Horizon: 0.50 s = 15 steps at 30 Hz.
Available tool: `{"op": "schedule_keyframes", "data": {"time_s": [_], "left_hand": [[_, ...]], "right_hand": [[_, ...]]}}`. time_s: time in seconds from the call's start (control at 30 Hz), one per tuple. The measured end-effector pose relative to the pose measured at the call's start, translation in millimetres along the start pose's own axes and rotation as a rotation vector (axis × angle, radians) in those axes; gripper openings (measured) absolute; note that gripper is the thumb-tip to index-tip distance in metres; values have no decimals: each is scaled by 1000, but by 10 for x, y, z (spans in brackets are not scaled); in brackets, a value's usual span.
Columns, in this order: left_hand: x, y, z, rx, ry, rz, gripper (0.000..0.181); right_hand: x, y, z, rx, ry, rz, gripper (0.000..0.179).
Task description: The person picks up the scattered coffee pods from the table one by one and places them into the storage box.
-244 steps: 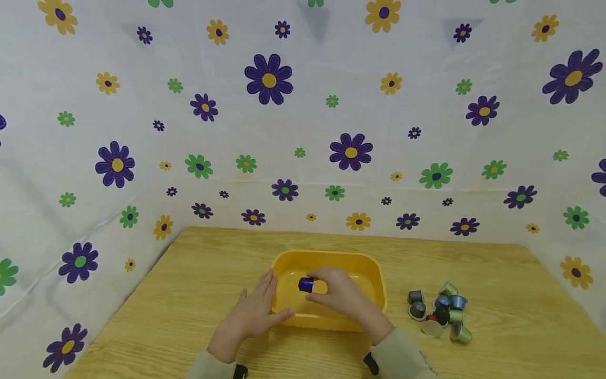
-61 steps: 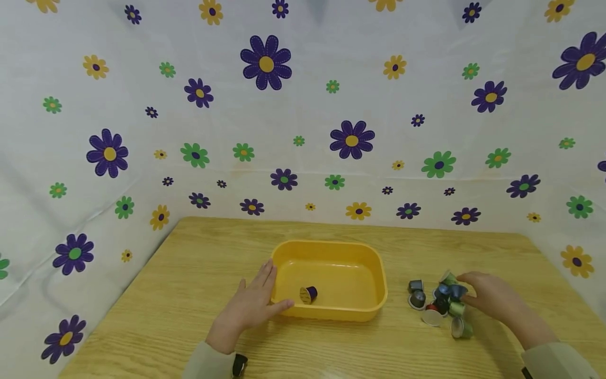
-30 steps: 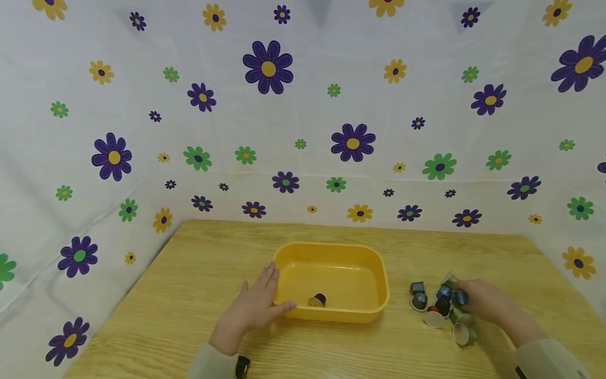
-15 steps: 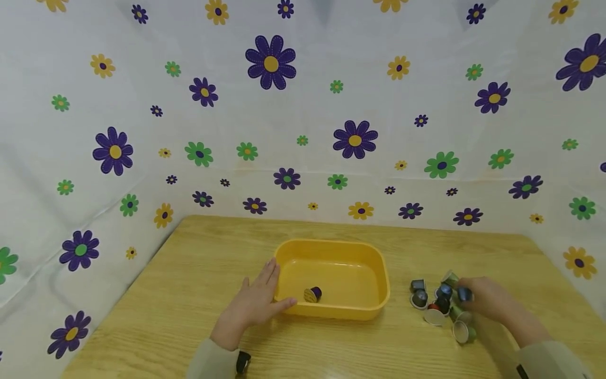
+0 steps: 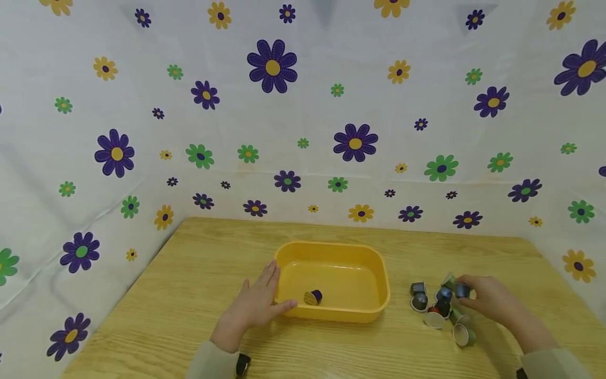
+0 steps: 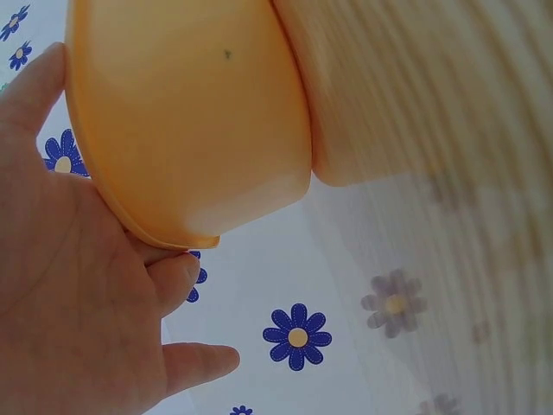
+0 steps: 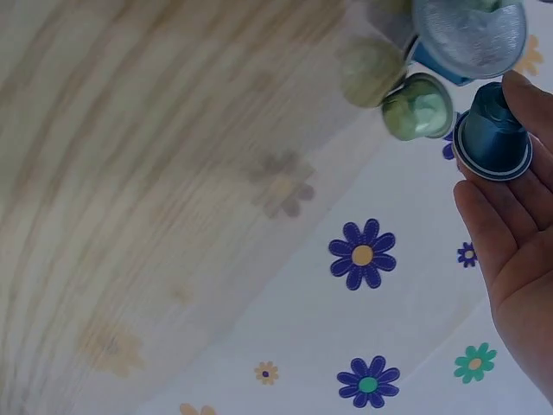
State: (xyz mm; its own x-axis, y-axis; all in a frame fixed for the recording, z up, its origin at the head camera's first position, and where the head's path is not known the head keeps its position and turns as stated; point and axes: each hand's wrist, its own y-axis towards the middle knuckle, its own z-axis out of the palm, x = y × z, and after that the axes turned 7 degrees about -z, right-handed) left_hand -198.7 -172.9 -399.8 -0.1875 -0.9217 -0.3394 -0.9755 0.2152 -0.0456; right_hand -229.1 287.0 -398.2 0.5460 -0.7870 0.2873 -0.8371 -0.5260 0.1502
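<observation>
My right hand (image 5: pixel 490 301) pinches a blue coffee capsule (image 5: pixel 462 290) between thumb and fingers, over the right side of the capsule pile. In the right wrist view this blue capsule (image 7: pixel 494 143) shows its narrow end up and its silver rim down. My left hand (image 5: pixel 251 306) rests with straight, spread fingers on the left end of a yellow plastic tub (image 5: pixel 341 315), thumb along the front rim. In the left wrist view the fingers touch the tub's rim (image 6: pixel 112 203). One purple capsule with a gold lid (image 5: pixel 313 297) lies on its side in the tub, near the front left.
Right of the tub, several other capsules lie loosely heaped on the wooden table (image 5: pixel 208 263): a black capsule (image 5: pixel 443 307), a green capsule (image 5: pixel 463 335), a grey capsule (image 5: pixel 418 301) and a red capsule with a pale lid (image 5: pixel 434 319). A white flowered cloth (image 5: pixel 312 116) hangs behind and at both sides.
The purple capsule went from my right hand into the tub. My right hand moved right to the pile, took hold of the blue capsule and tipped it upright. The left hand stays at the tub.
</observation>
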Motion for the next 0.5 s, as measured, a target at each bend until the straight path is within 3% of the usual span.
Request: {"op": "schedule_keyframes", "data": {"time_s": [0.2,0.5], "left_hand": [[6,10,6,9,3,-2,87],[6,15,8,7,8,-5,86]], "right_hand": [[100,26,-11,3,19,11,40],[201,67,0,-53,-7,-12,39]]}}
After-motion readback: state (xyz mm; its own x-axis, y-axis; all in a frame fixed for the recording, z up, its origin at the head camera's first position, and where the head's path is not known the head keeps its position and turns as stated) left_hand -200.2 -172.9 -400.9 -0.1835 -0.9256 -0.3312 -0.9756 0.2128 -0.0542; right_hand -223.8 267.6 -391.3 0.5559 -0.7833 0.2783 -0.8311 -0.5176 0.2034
